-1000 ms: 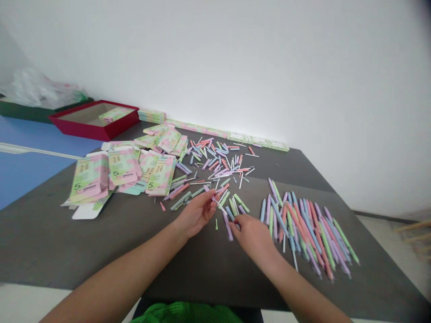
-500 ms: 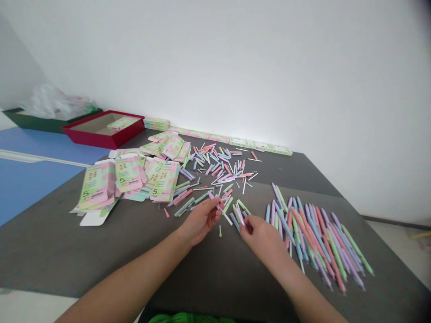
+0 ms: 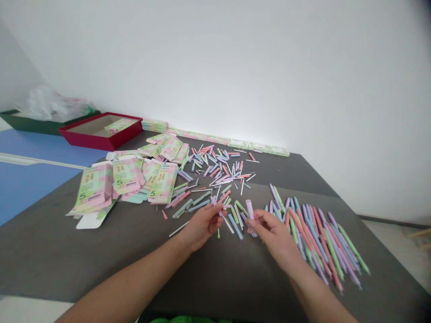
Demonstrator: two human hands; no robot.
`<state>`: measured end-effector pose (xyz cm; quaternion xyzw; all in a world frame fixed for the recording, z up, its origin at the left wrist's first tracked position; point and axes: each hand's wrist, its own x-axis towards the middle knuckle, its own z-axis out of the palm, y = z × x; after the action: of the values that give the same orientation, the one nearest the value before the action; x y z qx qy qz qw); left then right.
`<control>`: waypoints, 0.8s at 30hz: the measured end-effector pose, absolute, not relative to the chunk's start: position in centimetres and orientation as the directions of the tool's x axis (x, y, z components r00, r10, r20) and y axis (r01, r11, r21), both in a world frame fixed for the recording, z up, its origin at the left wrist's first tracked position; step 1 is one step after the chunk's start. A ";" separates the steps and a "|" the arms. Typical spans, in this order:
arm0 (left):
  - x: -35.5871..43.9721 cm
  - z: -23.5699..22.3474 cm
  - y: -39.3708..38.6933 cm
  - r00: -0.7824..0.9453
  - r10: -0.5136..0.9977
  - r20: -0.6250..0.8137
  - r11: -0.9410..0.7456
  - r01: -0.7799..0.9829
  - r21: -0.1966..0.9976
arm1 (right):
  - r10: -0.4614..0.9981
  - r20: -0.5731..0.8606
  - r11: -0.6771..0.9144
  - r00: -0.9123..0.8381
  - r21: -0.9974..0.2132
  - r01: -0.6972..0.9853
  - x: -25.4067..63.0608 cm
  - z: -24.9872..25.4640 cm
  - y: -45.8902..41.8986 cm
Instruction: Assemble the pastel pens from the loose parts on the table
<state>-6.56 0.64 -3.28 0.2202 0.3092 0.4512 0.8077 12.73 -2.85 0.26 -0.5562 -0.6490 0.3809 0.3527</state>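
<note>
My left hand is closed, pinching a small purple pen part between thumb and fingers. A white refill shows just beyond those fingers; whether it is held or lies on the table I cannot tell. In my right hand a purple pen barrel stands nearly upright, its open end up. Between the hands lie blue, green and white pen parts, among them a blue barrel. A tiny green piece rests by my left fingers. Right of my right hand lies a pile of pastel pens.
Loose pen parts are scattered mid-table. Printed cartons are heaped at the left, and a row of boxes runs along the wall. A red box and a green tray with plastic bags stand at the far left.
My right hand has come up and slightly right, and a purple barrel now stands upright in its fingers. My left hand stays nearly in place with its purple part.
</note>
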 end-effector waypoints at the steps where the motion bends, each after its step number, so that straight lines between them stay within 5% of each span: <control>1: -6.5 -3.3 0.6 0.413 0.854 -0.315 0.515 -0.596 0.616 | 0.990 0.047 0.093 -0.132 -0.925 0.368 12.4 -0.1 -2.8; 6: -6.0 -3.5 0.2 0.480 0.807 -0.344 0.589 -0.620 0.518 | 0.949 0.210 0.249 -0.236 -0.957 0.151 10.6 -1.5 -1.9; 12: -5.8 -3.9 -0.1 0.540 0.771 -0.338 0.635 -0.611 0.473 | 0.955 0.197 0.214 -0.219 -0.975 0.055 9.3 -1.9 -1.3; 24: -5.6 -3.8 -0.4 0.481 0.829 -0.287 0.510 -0.438 0.740 | 0.971 -0.045 -0.121 -0.236 -0.940 -0.320 9.4 -2.1 -0.5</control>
<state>-5.60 -0.40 -3.79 0.3011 0.3246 0.3928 0.8061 9.42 -0.54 -2.11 -0.3696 -0.4402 0.6512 0.4956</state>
